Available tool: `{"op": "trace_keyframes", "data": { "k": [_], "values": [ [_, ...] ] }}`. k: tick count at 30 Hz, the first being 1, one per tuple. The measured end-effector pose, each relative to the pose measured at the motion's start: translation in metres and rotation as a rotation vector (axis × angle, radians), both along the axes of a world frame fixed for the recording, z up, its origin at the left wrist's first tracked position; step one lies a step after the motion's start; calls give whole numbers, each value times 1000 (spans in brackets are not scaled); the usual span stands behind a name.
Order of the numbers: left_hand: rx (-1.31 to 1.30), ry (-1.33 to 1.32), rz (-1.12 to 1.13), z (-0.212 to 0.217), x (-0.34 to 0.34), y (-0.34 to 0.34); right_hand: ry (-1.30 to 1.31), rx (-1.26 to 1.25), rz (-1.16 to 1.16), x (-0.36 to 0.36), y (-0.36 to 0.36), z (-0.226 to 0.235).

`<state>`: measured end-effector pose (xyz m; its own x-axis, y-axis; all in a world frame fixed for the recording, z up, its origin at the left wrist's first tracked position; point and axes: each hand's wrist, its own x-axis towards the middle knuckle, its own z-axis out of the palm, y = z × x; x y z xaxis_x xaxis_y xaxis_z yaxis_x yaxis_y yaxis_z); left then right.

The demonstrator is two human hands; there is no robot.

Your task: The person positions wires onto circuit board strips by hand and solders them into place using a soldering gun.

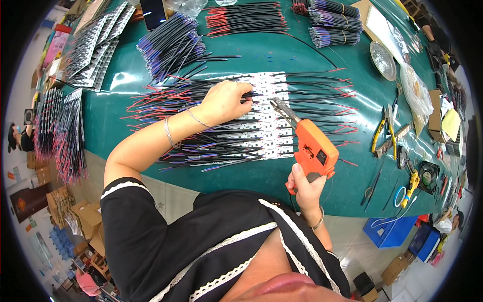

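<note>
Across the green table lies a block of white circuit board strips (274, 136), with black wires tipped in red and blue running out to both sides. My left hand (226, 103) reaches over the wires on the left, its fingers pinched on a thin black wire at the boards. In my right hand (306, 189) is an orange soldering gun (314, 146), gripped by its handle. The gun's metal tip (278, 104) points up and left, over the white strips, a little right of my left fingertips. What exactly the tip touches is too small to tell.
Wire bundles (173, 45) and a red-tipped wire pile (246, 20) lie at the back. More board strips (98, 45) are stacked at the far left. Yellow-handled pliers (385, 128), a metal dish (383, 60) and a small fan (428, 176) lie to the right.
</note>
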<state>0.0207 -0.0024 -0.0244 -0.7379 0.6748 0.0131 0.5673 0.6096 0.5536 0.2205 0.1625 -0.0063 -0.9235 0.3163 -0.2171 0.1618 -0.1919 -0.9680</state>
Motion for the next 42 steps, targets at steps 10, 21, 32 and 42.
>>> {"op": "trace_keyframes", "data": {
  "k": [10,21,32,42],
  "values": [
    [37,-69,-144,0,-10,0,-42,-99,-4,0,-7,-1],
    [-22,0,-85,5,1,6,-71,14,-7,2,-14,-3],
    [-13,4,-116,2,-1,5,-35,-24,-48,5,-8,-4],
    [100,-147,-149,10,-5,-5,132,-113,-77,-16,19,18]
  ]
}}
